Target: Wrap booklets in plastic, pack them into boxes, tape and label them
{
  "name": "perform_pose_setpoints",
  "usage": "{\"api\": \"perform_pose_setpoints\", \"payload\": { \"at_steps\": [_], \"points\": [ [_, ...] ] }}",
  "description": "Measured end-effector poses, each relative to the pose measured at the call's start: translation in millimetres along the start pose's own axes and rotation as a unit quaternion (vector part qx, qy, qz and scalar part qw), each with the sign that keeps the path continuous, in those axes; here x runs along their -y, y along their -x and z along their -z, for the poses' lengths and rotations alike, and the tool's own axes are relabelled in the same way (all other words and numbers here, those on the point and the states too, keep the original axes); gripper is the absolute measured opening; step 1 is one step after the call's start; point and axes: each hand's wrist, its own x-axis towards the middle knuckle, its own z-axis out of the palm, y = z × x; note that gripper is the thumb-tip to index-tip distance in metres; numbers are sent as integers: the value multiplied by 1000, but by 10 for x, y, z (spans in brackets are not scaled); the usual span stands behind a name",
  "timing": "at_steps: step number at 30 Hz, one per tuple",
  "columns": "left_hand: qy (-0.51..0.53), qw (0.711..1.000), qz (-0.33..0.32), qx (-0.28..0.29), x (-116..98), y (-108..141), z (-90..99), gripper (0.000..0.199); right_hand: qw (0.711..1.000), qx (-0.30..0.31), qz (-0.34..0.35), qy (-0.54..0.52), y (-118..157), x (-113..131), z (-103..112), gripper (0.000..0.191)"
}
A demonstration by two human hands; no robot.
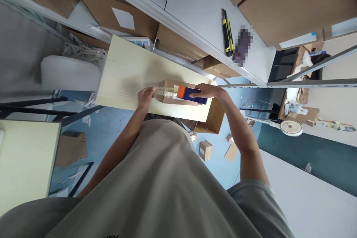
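Observation:
A small brown cardboard box [169, 101] lies on the pale yellow tabletop [129, 68] in front of my body. My right hand [208, 91] is wrapped around a dark blue and orange tape dispenser [187, 94] and holds it over the right part of the box. My left hand [145, 97], fingers pinched, grips the end of a strip of clear packing tape [160, 91] at the box's left end. The strip runs along the box's top towards the orange end of the dispenser. The dispenser covers much of the box's right side.
A yellow and black utility knife [227, 32] lies on the white shelf [192, 7] beyond the table, beside a pixelated dark object [242, 46]. Larger cartons [295, 3] stand on that shelf and beneath it. An open carton [213, 117] is by the table's right end.

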Motion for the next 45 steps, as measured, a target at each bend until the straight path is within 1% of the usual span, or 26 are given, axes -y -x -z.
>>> {"api": "perform_pose_setpoints", "payload": {
  "at_steps": [5, 8, 10, 13, 15, 17, 19, 21, 23, 25, 27, 30, 32, 34, 37, 40, 42, 43, 45],
  "points": [
    [-2, 1000, 28, 1, 190, -126, -149, 31, 998, -36, -18, 43, -140, -19, -75, 50],
    [-5, 1000, 24, 3, 294, -126, -272, 32, 996, -61, -13, 71, -153, -41, -122, 47],
    [-20, 1000, 10, -1, 346, -100, -324, 33, 994, -65, -6, 82, -143, -46, -145, 47],
    [-79, 996, -48, -14, 376, -51, -325, 37, 994, -61, -4, 86, -128, -46, -170, 48],
    [-128, 987, -90, -28, 343, -7, -289, 42, 994, -62, -5, 85, -128, -51, -179, 49],
    [-157, 978, -131, -46, 261, 69, -255, 49, 994, -64, 0, 88, -134, -62, -175, 51],
    [-171, 968, -175, -62, 141, 187, -254, 44, 993, -62, 11, 95, -143, -78, -153, 53],
    [-184, 959, -208, -58, 16, 329, -296, 35, 993, -52, 27, 105, -160, -100, -115, 55],
    [-193, 958, -206, -42, -75, 457, -366, 31, 992, -41, 45, 109, -188, -129, -73, 58],
    [-196, 962, -186, -39, -116, 539, -437, 27, 992, -29, 66, 100, -228, -165, -42, 60],
    [-199, 963, -170, -57, -110, 567, -491, 23, 993, -13, 94, 75, -269, -205, -29, 62],
    [-203, 960, -168, -92, -57, 553, -539, 22, 991, 26, 127, 32, -276, -300, -19, 66],
    [-210, 957, -167, -111, -20, 540, -559, 24, 991, 50, 121, 25, -204, -442, 15, 69],
    [-218, 954, -163, -126, 8, 537, -577, 25, 991, 66, 108, 33, -60, -695, 94, 72],
    [-219, 953, -155, -144, 42, 533, -603, 29, 993, 62, 90, 37, 240, -1263, 293, 75],
    [-215, 951, -151, -162, 90, 508, -622, 30, 996, 53, 44, 51, 491, -1856, 506, 75],
    [-212, 949, -157, -174, 132, 480, -626, 30, 996, 46, 28, 66, 548, -2135, 589, 74],
    [-210, 947, -161, -180, 154, 465, -626, 30, 996, 37, 25, 74, 534, -2225, 602, 74],
    [-205, 946, -168, -187, 190, 439, -626, 31, 996, 25, 19, 88, 431, -2312, 563, 72]
  ]
}}
